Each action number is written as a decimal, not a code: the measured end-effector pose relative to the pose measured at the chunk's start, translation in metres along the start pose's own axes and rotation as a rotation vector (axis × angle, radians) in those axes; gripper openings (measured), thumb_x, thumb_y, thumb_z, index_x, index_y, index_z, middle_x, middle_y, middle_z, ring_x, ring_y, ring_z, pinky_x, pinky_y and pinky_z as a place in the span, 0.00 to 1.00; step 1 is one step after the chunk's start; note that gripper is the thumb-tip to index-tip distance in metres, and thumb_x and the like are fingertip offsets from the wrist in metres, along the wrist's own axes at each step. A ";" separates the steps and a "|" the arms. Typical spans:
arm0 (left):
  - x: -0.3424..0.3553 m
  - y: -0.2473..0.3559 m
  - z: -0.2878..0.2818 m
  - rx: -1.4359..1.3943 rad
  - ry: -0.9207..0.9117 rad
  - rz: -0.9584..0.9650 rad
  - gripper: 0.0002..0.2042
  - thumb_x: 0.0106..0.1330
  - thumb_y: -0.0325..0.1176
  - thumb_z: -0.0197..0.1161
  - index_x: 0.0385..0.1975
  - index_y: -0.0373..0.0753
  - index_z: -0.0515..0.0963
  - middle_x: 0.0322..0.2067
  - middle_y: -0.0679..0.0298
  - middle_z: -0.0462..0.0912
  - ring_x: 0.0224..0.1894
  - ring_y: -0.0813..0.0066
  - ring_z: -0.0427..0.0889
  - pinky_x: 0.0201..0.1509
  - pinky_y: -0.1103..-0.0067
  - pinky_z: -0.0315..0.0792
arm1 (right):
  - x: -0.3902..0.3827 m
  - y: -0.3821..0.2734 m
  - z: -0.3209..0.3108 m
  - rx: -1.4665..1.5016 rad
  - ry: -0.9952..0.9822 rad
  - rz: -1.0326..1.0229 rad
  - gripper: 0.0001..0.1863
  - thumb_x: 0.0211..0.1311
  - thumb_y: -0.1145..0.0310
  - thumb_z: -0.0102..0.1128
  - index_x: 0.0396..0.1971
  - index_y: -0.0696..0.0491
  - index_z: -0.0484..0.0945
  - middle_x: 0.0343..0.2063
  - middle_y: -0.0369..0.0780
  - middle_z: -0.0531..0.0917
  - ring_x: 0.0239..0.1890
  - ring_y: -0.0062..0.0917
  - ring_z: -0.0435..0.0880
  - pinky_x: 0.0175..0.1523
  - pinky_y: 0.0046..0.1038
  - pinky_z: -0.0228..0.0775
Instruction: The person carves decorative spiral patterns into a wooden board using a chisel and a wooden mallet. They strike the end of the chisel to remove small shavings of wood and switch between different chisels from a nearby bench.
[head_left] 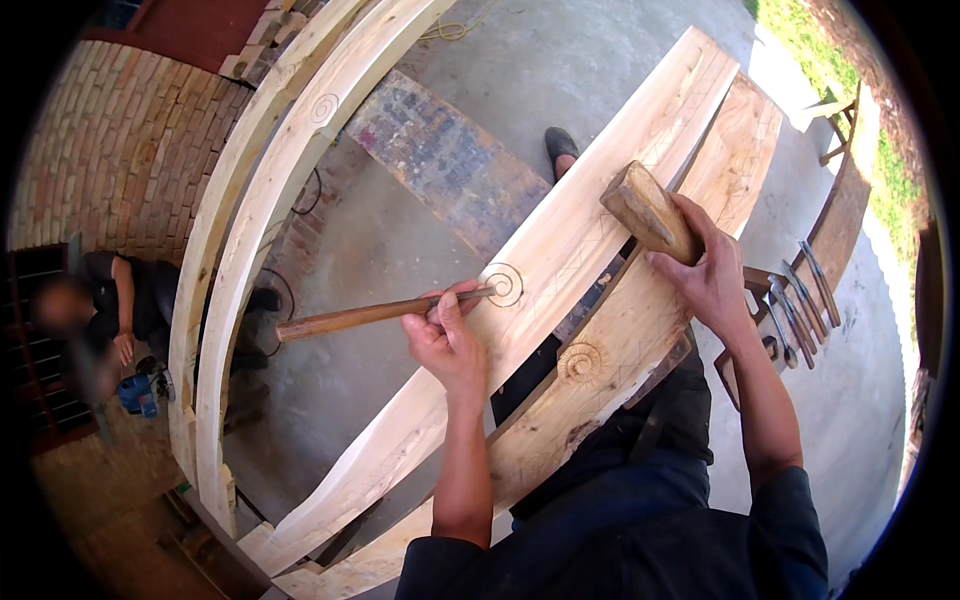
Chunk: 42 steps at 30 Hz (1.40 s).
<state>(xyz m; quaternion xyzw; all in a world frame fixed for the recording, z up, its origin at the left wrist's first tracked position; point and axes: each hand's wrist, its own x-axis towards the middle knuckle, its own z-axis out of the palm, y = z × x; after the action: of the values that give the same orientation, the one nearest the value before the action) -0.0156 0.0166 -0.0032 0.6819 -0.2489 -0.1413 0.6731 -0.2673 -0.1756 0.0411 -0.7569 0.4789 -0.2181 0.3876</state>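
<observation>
Two long pale beams are lying side by side, a gap running between them: far beam (580,240), then near beam (625,330), closer to the body. Right hand (710,265) is gripping a wooden mallet (645,205) over the beams, fingers wrapping around its lower end. Left hand (450,345) is holding a chisel (350,320), fingers pinching it near the tip, wooden handle pointing left. Tip is sitting at the left part of a spiral (508,284) on the far beam.

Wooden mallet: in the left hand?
No, the right hand grips the wooden mallet, while the left hand holds the wooden-handled chisel.
</observation>
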 end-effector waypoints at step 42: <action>-0.003 -0.005 -0.017 0.705 -0.181 0.503 0.17 0.66 0.27 0.72 0.52 0.30 0.78 0.34 0.51 0.89 0.37 0.52 0.89 0.43 0.64 0.81 | 0.053 -0.250 0.010 0.155 0.227 -1.047 0.26 0.47 0.71 0.77 0.49 0.49 0.80 0.32 0.41 0.88 0.37 0.41 0.92 0.35 0.42 0.83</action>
<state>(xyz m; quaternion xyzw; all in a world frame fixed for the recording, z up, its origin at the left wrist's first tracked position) -0.0082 0.0327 -0.0072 0.7728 -0.4981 0.0614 0.3884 -0.0974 -0.1592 0.2314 -0.8353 0.0590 -0.4970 0.2275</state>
